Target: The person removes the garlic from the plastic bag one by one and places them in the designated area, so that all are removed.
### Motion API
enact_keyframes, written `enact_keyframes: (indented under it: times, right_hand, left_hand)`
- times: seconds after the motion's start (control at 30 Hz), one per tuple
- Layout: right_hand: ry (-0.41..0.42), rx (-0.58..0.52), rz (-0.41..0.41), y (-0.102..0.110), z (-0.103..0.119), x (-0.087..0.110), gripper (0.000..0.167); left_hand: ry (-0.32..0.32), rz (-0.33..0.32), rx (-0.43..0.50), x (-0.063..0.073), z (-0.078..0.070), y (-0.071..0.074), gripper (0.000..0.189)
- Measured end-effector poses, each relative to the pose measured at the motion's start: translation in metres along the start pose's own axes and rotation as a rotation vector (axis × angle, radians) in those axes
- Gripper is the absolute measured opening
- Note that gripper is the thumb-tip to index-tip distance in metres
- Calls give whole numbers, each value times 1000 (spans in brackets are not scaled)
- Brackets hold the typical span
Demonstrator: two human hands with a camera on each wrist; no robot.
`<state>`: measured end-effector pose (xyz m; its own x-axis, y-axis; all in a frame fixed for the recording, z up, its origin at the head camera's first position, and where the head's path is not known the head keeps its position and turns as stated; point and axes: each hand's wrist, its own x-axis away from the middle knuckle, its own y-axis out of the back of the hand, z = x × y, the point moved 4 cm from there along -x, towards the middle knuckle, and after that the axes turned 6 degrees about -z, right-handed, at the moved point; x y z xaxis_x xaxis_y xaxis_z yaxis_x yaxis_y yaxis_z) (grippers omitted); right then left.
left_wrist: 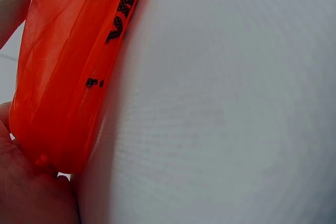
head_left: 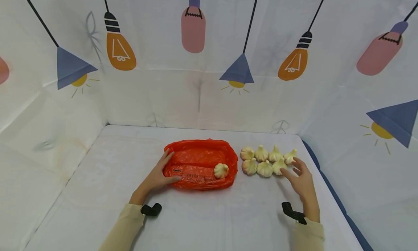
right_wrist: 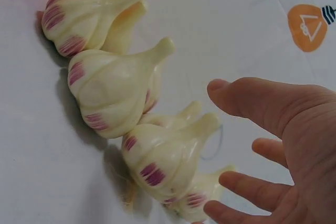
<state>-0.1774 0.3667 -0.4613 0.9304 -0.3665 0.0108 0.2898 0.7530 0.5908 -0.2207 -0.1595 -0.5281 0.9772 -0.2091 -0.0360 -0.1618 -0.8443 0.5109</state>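
Note:
A red plastic bag [head_left: 200, 153] lies opened out on the white table, and one garlic bulb [head_left: 221, 170] sits inside it near its right end. My left hand [head_left: 160, 175] holds the bag's left end, thumb at the front and fingers farther back along the rim. In the left wrist view the hand [left_wrist: 29, 192] meets the bag's side [left_wrist: 58, 87]. Right of the bag stand several garlic bulbs [head_left: 265, 169] in two rows. My right hand [head_left: 301, 181], fingers spread and holding nothing, is by the rightmost bulbs; in the right wrist view its thumb is apart from the nearest bulb [right_wrist: 163, 161].
White sheets printed with hanging lamps [head_left: 238, 71] enclose the white table [head_left: 209, 222] at the back and sides. Blue cloth [head_left: 339, 200] shows along the table's right edge. Each wrist wears a black camera mount [head_left: 151, 209].

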Motion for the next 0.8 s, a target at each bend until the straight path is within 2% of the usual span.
enact_keyframes:
  times: [0.1,0.37,0.5,0.8]
  right_hand:
    - [13,41,18,3,9,2,99]
    - [169,177,54,8,33,5,105]
    - [231,230,117,3,50,8,108]
    - [433,232,201,-18,93,15,102]
  left_hand:
    - [-3,-1,0,1,0,0,108]
    - [-8,-5,1,1,0,0,107]
    - [-12,-7,3,1,1,0,107]
    - [1,-6,5,2,-1,1,107]
